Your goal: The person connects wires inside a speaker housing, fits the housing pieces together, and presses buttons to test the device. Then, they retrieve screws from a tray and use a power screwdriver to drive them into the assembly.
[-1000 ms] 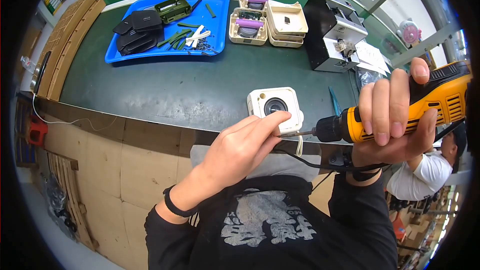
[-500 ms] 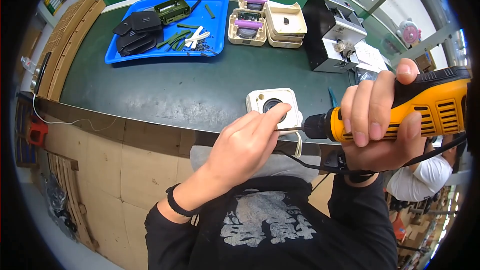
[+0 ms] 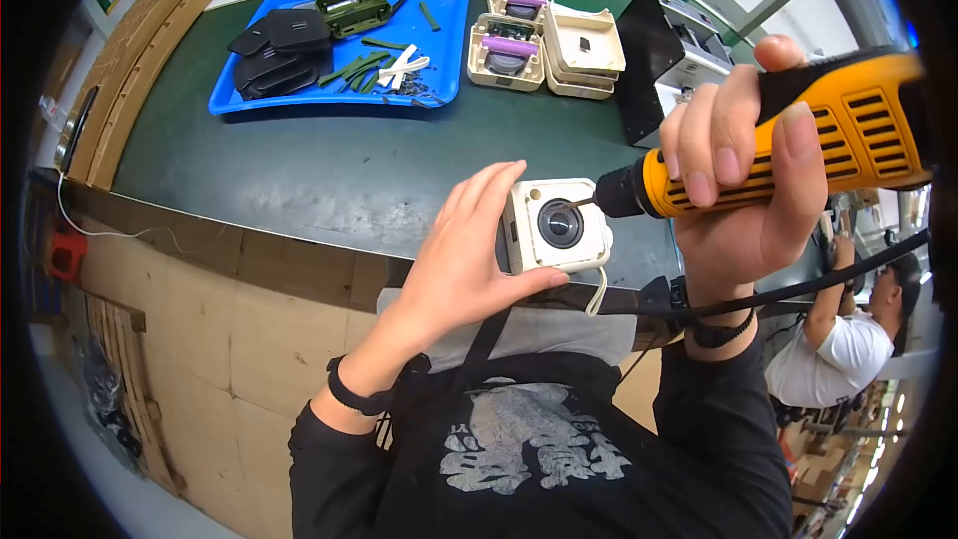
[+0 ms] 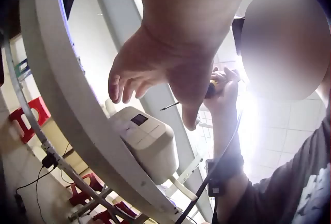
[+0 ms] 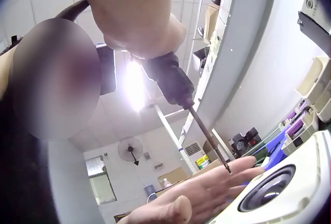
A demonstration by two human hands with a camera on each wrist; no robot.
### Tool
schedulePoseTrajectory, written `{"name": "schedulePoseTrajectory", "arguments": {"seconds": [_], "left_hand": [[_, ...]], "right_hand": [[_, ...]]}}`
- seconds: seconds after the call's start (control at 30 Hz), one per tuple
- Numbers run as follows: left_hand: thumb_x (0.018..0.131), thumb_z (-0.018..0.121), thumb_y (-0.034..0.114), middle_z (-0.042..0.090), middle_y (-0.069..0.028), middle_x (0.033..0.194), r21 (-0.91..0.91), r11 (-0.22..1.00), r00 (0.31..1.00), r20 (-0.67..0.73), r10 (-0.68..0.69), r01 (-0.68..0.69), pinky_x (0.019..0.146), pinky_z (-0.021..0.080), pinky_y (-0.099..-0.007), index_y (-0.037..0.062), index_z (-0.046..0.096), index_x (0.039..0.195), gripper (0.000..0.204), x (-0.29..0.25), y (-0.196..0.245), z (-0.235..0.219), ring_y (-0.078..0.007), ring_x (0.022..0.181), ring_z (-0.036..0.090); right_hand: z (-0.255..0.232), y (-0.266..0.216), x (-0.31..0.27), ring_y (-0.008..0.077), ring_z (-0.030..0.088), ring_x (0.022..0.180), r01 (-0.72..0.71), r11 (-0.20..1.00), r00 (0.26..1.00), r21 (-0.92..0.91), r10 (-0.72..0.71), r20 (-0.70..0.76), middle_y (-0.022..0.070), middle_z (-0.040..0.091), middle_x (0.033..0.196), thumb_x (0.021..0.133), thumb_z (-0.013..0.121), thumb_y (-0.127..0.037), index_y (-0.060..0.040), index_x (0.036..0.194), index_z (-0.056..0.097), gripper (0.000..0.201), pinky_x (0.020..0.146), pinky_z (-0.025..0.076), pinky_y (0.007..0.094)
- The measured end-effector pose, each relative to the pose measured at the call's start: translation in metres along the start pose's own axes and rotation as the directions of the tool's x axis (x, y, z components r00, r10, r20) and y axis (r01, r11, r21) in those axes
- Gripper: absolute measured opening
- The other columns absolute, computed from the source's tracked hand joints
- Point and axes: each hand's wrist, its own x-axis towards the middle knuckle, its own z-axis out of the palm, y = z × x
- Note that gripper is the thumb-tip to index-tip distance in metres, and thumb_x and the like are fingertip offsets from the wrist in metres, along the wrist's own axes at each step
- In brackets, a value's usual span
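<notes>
A cream device (image 3: 559, 225) with a round black speaker stands at the table's front edge, its strap hanging off the near side. My left hand (image 3: 464, 250) is spread around its left side, thumb along the near edge, fingers straight; in the left wrist view the hand (image 4: 160, 66) is beside the device (image 4: 147, 144). My right hand (image 3: 743, 150) grips a yellow and black electric screwdriver (image 3: 848, 130). The bit (image 5: 209, 138) is above the device's face (image 5: 310, 182) in the right wrist view; whether it touches cannot be told.
A blue tray (image 3: 230, 90) with black covers and green and white strips lies at the back left. Open cream housings (image 3: 506, 50), stacked shells (image 3: 584, 40) and a black machine (image 3: 649, 70) stand behind. A cable (image 3: 788, 294) runs below my right hand. Another person sits at right.
My left hand has opened and moved from the device's near edge to its left side. The screwdriver has risen and its bit has moved away from the near edge, over the device's face.
</notes>
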Motion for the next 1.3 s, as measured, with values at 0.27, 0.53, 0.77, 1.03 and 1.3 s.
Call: {"name": "schedulePoseTrajectory", "arguments": {"seconds": [0.27,0.53,0.77,1.03,1.3], "left_hand": [[0.072,0.084,0.034,0.051,-0.0222,0.135,-0.140,0.989,0.995,0.098,-0.034,0.048,0.105,0.041,-0.0406,-0.0008,0.041,0.142,0.089,0.000,-0.018,0.007,-0.0370,0.126,0.051],[0.070,0.086,0.033,0.052,-0.0200,0.135,-0.142,0.990,0.999,0.032,0.001,0.004,0.102,0.044,-0.0411,-0.0003,0.044,0.138,0.087,0.000,-0.023,0.008,-0.0361,0.122,0.054],[0.067,0.087,0.035,0.052,-0.0193,0.133,-0.181,0.983,0.999,0.045,-0.017,0.024,0.102,0.042,-0.0429,0.0017,0.045,0.136,0.087,-0.001,-0.026,0.008,-0.0373,0.122,0.052],[0.067,0.086,0.033,0.048,-0.0175,0.134,-0.254,0.965,0.996,0.076,-0.040,0.058,0.102,0.040,-0.0437,0.0033,0.043,0.139,0.089,-0.002,-0.030,0.008,-0.0380,0.120,0.050],[0.066,0.087,0.033,0.048,-0.0168,0.134,-0.269,0.960,0.994,0.096,-0.060,0.084,0.101,0.040,-0.0437,0.0046,0.042,0.139,0.090,0.000,-0.030,0.006,-0.0372,0.121,0.050]], "right_hand": [[0.006,0.020,0.008,0.0083,0.046,0.053,-0.044,0.996,0.999,-0.083,0.045,0.011,-0.0013,0.047,0.067,0.099,0.047,-0.024,0.0032,0.126,0.044,0.039,0.054,0.038,0.0241],[0.019,0.033,0.007,0.0132,0.043,0.044,-0.136,0.990,0.980,-0.036,0.129,-0.154,0.0047,0.046,0.058,0.093,0.057,-0.014,0.0066,0.119,0.045,0.035,0.044,0.038,0.0272],[0.023,0.050,-0.002,0.0127,0.042,0.043,-0.217,0.975,0.975,-0.039,0.215,-0.058,0.0041,0.045,0.057,0.092,0.054,-0.010,0.0077,0.121,0.042,0.036,0.042,0.037,0.0268],[0.009,0.051,0.000,0.0116,0.042,0.045,-0.246,0.967,0.954,-0.057,0.253,0.161,-0.0018,0.043,0.059,0.096,0.055,-0.016,-0.0040,0.118,0.040,0.029,0.050,0.038,0.0274],[0.009,0.050,0.003,0.0131,0.047,0.046,-0.325,0.945,0.936,-0.042,0.328,0.130,-0.0009,0.050,0.062,0.090,0.066,-0.015,-0.0094,0.104,0.042,0.028,0.052,0.042,0.0287]]}}
